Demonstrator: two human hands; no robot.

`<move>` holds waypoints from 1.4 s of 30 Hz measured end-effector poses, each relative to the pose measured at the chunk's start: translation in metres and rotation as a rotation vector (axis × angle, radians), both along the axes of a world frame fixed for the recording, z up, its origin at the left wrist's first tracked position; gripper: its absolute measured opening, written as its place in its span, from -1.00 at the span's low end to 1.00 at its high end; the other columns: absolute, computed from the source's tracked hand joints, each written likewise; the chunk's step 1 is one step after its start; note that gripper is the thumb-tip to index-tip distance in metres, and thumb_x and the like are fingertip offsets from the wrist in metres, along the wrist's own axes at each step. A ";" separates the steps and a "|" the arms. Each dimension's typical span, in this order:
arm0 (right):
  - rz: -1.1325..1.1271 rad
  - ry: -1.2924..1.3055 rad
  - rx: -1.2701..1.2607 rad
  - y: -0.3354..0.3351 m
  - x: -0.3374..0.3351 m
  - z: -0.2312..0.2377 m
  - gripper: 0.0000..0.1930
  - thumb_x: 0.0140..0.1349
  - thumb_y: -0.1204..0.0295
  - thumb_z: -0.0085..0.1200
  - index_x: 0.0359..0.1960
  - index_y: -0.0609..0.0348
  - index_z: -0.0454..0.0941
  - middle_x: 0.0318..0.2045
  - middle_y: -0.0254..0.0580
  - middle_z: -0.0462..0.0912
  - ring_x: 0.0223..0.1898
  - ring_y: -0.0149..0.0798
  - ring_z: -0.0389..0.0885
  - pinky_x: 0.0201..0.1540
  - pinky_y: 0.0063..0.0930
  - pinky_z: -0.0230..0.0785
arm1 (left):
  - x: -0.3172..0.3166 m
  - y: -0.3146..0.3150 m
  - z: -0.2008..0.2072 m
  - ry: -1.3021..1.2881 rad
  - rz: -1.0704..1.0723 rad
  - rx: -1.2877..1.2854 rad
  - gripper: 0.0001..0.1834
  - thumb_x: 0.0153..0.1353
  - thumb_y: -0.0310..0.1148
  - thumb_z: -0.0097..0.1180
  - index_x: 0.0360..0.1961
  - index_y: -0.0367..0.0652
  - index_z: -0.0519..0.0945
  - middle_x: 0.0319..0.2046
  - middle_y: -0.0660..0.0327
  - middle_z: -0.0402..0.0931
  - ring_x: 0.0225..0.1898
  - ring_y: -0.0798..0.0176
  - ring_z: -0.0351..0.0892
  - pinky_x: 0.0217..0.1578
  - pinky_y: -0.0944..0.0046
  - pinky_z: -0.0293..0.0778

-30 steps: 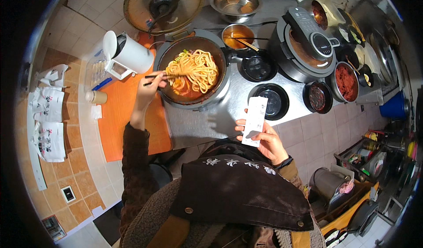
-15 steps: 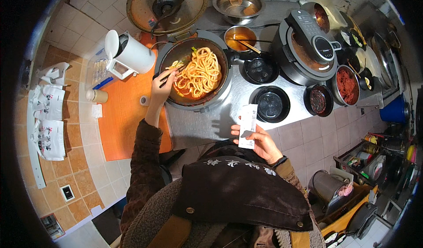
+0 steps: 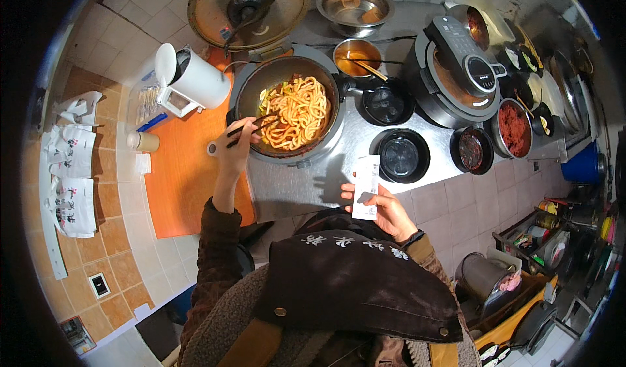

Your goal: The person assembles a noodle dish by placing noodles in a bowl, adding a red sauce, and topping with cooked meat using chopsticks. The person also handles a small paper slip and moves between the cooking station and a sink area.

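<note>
Working chopsticks (image 3: 264, 119) among noodles (image 3: 301, 109), now spread wider across wok (image 3: 270, 75).

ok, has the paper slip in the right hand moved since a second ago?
Yes, to the left: it overlapped the nearest black bowl in the view then; now the slip is about at that bowl's left edge.

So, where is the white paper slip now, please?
In the head view, just right of centre, the slip is in the right hand, left of the nearest round black bowl.
</note>
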State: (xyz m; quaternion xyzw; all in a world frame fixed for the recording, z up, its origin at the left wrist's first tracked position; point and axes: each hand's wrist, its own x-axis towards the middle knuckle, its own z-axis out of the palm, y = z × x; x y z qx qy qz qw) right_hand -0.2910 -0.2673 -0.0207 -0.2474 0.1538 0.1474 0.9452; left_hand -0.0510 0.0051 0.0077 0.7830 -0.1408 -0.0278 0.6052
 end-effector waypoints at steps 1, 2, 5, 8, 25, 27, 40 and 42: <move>0.002 -0.006 -0.005 0.001 0.000 -0.001 -0.31 0.04 0.68 -0.18 0.32 0.27 0.06 0.18 0.22 0.37 0.19 0.03 0.41 0.17 -0.09 0.42 | -0.001 0.001 0.006 -0.035 0.033 0.044 -0.76 0.33 -0.39 0.05 -0.13 -0.36 0.60 -0.38 0.21 0.60 -0.45 0.42 0.59 -0.40 0.47 0.50; 0.004 -0.036 -0.002 0.001 0.000 -0.003 -0.31 0.05 0.68 -0.18 0.32 0.27 0.06 0.18 0.21 0.37 0.19 0.03 0.41 0.16 -0.09 0.42 | -0.004 0.002 0.009 -0.040 -0.003 -0.007 -0.76 0.34 -0.39 0.05 -0.13 -0.36 0.60 -0.38 0.21 0.60 -0.45 0.42 0.59 -0.40 0.46 0.51; 0.009 0.000 0.007 0.002 0.001 -0.013 -0.34 0.07 0.69 -0.19 0.31 0.29 0.06 0.18 0.18 0.38 0.18 0.01 0.42 0.15 -0.10 0.43 | -0.011 0.007 0.008 0.005 -0.079 -0.061 -0.75 0.34 -0.38 0.05 -0.14 -0.38 0.61 -0.39 0.20 0.60 -0.44 0.41 0.60 -0.41 0.45 0.52; 0.041 0.132 -0.064 0.005 0.004 -0.030 -0.37 0.07 0.69 -0.21 0.29 0.27 0.13 0.18 0.14 0.40 0.17 0.00 0.44 0.15 -0.10 0.42 | -0.006 0.015 -0.005 0.084 -0.088 0.001 -0.74 0.33 -0.36 0.06 -0.16 -0.40 0.62 -0.39 0.17 0.62 -0.43 0.40 0.60 -0.40 0.43 0.53; 0.049 0.300 -0.171 0.019 0.026 -0.117 -0.39 0.25 0.50 -0.07 0.31 0.17 0.00 0.04 -0.05 0.38 0.07 -0.10 0.43 0.01 -0.07 0.50 | 0.037 0.025 -0.001 0.069 0.099 0.010 -0.73 0.33 -0.39 0.02 -0.13 -0.41 0.60 -0.38 0.16 0.63 -0.43 0.40 0.59 -0.37 0.45 0.50; 0.030 0.362 -0.218 0.021 0.025 -0.116 -0.42 0.28 0.46 -0.07 0.32 0.15 0.03 0.04 -0.09 0.35 0.06 -0.09 0.40 -0.01 -0.08 0.49 | 0.035 0.018 -0.003 -0.038 0.089 -0.016 -0.72 0.34 -0.38 0.03 -0.12 -0.41 0.60 -0.36 0.17 0.62 -0.43 0.41 0.59 -0.36 0.45 0.49; 0.089 0.327 -0.516 0.013 -0.002 -0.094 -0.59 0.29 0.48 -0.09 0.18 0.08 0.28 0.00 -0.26 0.41 0.04 -0.32 0.42 -0.08 -0.29 0.45 | 0.019 -0.001 0.050 -0.028 0.164 -0.024 -0.73 0.32 -0.35 0.07 -0.19 -0.40 0.62 -0.41 0.18 0.62 -0.54 0.46 0.54 -0.48 0.50 0.44; 0.084 0.317 -0.519 0.010 -0.006 -0.091 -0.63 0.29 0.49 -0.10 0.15 0.08 0.32 -0.03 -0.29 0.43 0.03 -0.34 0.43 -0.07 -0.30 0.45 | 0.019 -0.013 0.059 -0.086 0.166 -0.043 -0.73 0.32 -0.36 0.06 -0.17 -0.40 0.61 -0.40 0.17 0.62 -0.52 0.45 0.55 -0.47 0.48 0.45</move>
